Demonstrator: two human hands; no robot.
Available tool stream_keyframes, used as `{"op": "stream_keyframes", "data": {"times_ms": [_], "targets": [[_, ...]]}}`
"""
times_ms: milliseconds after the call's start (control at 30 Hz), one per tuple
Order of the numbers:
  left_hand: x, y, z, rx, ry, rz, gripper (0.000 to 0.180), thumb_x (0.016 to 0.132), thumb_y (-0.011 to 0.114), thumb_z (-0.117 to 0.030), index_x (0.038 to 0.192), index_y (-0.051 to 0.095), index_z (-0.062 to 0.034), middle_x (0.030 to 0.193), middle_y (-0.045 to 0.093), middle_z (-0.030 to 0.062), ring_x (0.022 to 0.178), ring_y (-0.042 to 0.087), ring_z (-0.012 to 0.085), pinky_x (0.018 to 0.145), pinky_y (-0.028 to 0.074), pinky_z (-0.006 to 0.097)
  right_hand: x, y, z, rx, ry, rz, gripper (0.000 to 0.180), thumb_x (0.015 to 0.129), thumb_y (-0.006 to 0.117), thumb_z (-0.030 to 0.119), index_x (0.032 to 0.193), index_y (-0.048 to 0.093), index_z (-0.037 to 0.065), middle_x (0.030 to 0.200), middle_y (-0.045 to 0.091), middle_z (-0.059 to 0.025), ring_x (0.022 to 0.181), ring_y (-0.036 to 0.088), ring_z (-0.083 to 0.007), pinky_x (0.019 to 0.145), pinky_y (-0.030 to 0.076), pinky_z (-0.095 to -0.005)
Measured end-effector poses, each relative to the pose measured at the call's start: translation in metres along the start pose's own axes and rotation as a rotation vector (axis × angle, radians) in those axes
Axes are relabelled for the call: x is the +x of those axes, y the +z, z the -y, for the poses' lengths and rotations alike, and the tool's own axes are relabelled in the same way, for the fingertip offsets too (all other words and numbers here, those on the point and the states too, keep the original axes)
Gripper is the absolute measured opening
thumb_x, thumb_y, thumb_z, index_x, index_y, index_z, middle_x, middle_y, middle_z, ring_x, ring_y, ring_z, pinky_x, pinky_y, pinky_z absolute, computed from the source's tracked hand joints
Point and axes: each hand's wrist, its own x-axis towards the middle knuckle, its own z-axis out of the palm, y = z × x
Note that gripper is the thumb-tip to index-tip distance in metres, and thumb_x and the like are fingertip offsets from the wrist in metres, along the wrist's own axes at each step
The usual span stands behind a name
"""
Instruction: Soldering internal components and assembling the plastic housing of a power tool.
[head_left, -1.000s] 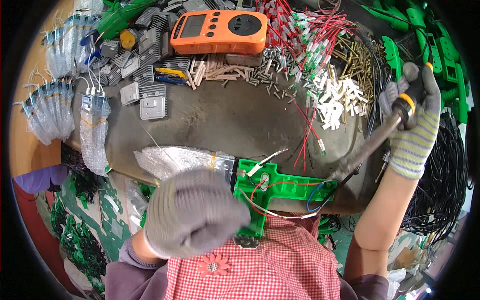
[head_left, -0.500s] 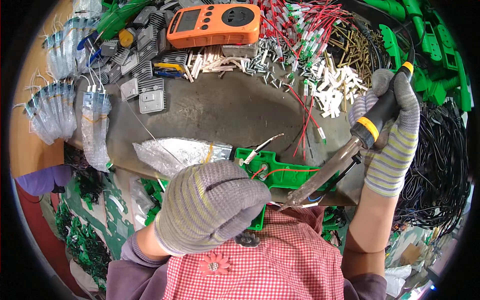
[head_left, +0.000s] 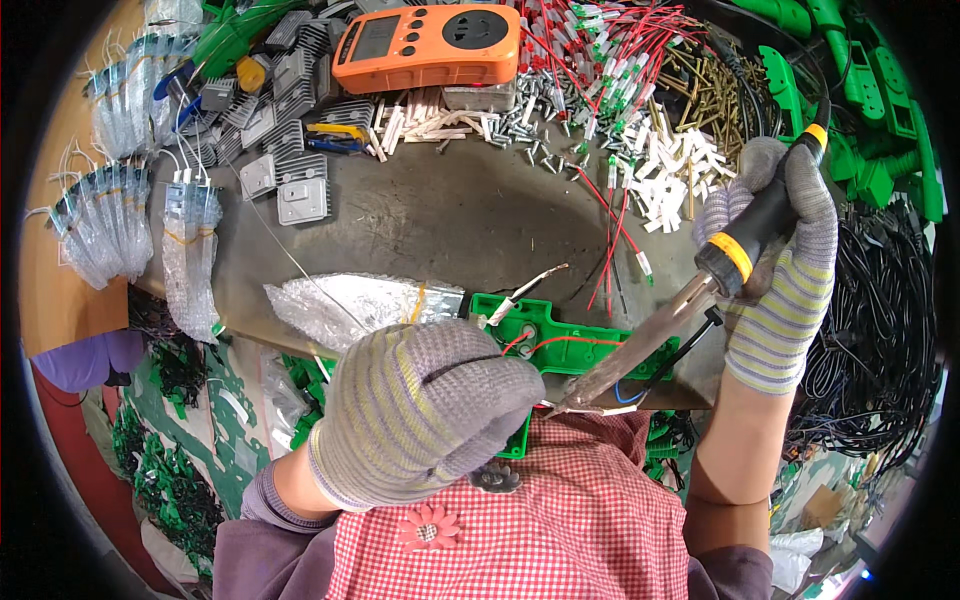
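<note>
My right hand (head_left: 775, 270), in a grey and yellow striped knit glove, is wrapped round the black, yellow-ringed handle of a soldering iron (head_left: 655, 338). Its tip slants down left to beside the fingertips of my left hand (head_left: 425, 415). That hand, gloved alike, is closed, and its grip is hidden from above. A thin grey wire (head_left: 300, 268) runs down from the upper left and disappears behind the left glove. Beyond the fingers lies a green plastic housing (head_left: 570, 342) with a red wire (head_left: 580, 341) in it, partly covered by hand and iron. A white lead (head_left: 528, 282) sticks up from it.
An orange multimeter (head_left: 430, 48) stands at the back among grey heat sinks (head_left: 303, 200), screws, white sleeves (head_left: 680, 170) and red-wired lights. Bubble-wrapped parts (head_left: 190, 250) lie left, and a bubble-wrap bag (head_left: 350, 305) is beside the housing. Black cables (head_left: 865, 330) heap up at right.
The soldering iron has shifted slightly left with my right hand, its tip nearer the left fingertips. My left hand has moved very little.
</note>
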Motion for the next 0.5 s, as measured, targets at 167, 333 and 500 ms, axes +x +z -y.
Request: {"op": "stream_keyframes", "data": {"times_ms": [167, 333, 500], "targets": [[0.008, -0.014, 0.003, -0.011, -0.03, -0.08, 0.018, 0.072, 0.075, 0.0, 0.087, 0.071, -0.0086, 0.078, 0.065, 0.0058, 0.07, 0.062, 0.0243, 0.061, 0.048, 0.034, 0.009, -0.008, 0.006, 0.09, -0.05, -0.099, 0.031, 0.098, 0.061, 0.033, 0.096, 0.063, 0.001, 0.062, 0.054, -0.0023, 0.047, 0.048, -0.0141, 0.044, 0.041, -0.0272], [0.036, -0.014, 0.042, 0.324, 0.036, -0.287, 0.019, 0.079, 0.068, 0.003, 0.094, 0.067, -0.0075, 0.087, 0.067, 0.0107, 0.078, 0.064, 0.0308, 0.067, 0.051, 0.039, 0.004, -0.015, 0.026, 0.044, -0.09, -0.252, 0.031, 0.099, 0.06, 0.035, 0.098, 0.065, 0.004, 0.067, 0.056, -0.0004, 0.051, 0.051, -0.0139, 0.048, 0.048, -0.0282], [0.025, 0.001, 0.077, 0.277, -0.107, -0.252, 0.013, 0.083, 0.067, -0.001, 0.095, 0.066, -0.0054, 0.092, 0.067, 0.0141, 0.084, 0.065, 0.0342, 0.073, 0.052, 0.04, 0.018, -0.052, 0.032, 0.162, -0.337, -0.054, 0.034, 0.097, 0.064, 0.034, 0.108, 0.063, 0.002, 0.086, 0.065, -0.0054, 0.069, 0.064, -0.0134, 0.06, 0.054, -0.0258]]}}
